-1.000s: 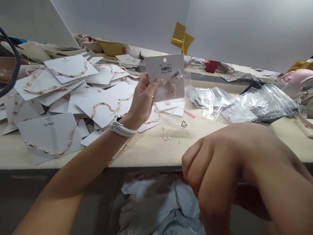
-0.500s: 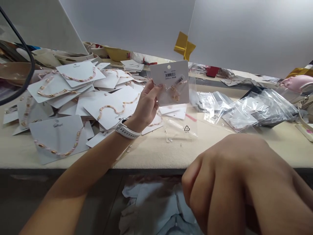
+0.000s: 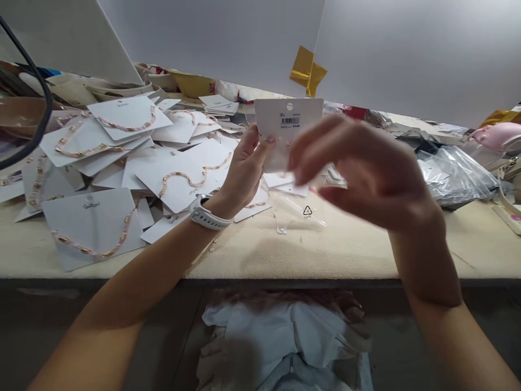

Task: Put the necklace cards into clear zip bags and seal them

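A barcoded white card (image 3: 280, 133), pinched in the left hand (image 3: 244, 171) at upper center, is partly hidden by a blurred, curled right hand (image 3: 362, 168), its grip unclear; necklace cards (image 3: 93, 220) crowd frame left, a plastic bag (image 3: 296, 209) reading "4 LDPE" below.

From where I stood, the barcoded card (image 3: 271, 117) looked like smooth, matt paperboard; the counter (image 3: 345, 258) had a rough, cloth-like surface. The bags (image 3: 459, 174) looked glossy clear plastic, the tape (image 3: 302, 66) shiny, the watch strap (image 3: 209, 218) smooth, rubbery.
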`<state>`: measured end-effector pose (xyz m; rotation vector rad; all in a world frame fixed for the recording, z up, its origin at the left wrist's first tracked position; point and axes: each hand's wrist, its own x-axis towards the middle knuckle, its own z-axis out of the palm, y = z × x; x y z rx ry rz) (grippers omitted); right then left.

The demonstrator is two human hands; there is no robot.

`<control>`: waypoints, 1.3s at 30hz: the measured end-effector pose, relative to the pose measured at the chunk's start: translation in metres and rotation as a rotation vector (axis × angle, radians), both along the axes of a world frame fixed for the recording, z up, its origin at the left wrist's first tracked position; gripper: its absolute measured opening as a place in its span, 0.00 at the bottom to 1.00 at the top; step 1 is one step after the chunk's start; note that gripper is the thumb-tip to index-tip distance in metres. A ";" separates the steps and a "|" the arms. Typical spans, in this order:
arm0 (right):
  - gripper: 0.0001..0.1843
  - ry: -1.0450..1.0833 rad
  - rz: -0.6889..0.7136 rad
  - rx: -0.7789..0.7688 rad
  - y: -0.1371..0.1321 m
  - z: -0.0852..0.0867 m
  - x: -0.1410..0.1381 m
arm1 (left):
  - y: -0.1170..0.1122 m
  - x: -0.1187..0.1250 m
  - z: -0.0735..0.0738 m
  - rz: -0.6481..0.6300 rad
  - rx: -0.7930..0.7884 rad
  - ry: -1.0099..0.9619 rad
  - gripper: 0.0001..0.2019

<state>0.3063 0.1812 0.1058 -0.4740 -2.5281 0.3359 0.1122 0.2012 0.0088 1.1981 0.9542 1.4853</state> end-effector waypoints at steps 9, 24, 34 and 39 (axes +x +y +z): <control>0.06 -0.222 -0.374 0.219 0.041 -0.037 -0.024 | 0.000 0.002 -0.007 0.006 0.060 -0.012 0.12; 0.12 -0.154 -0.350 0.174 0.053 -0.028 -0.011 | 0.003 -0.016 0.006 -0.112 0.142 0.062 0.17; 0.08 0.019 -0.547 0.195 0.048 -0.016 -0.016 | 0.001 -0.019 0.011 -0.221 0.349 0.194 0.32; 0.08 0.170 -0.558 0.183 0.049 -0.011 -0.014 | -0.010 -0.009 0.014 -0.216 0.001 0.157 0.44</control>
